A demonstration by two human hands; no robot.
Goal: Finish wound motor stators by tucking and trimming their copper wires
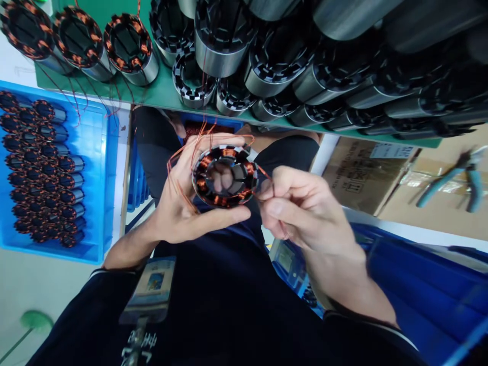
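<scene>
My left hand point(186, 203) is wrapped round a motor stator point(198, 188), a ring with dark slots and copper windings, held above my lap with its open end facing me. Loose copper wire point(173, 157) loops over the back of that hand and runs up toward the bench. My right hand point(301, 203) is at the stator's right edge, its thumb and fingers pinched on a copper wire point(264, 172) that comes off the rim. Through the stator's bore, fingertips of my left hand show.
Bare stators point(223, 58) stand in rows along the green bench point(163, 94); several wound ones point(129, 46) stand at its left. A blue tray point(95, 203) of wound stators lies left. Pliers point(450, 178) rest on a cardboard box point(396, 203) at right, above a blue bin point(419, 274).
</scene>
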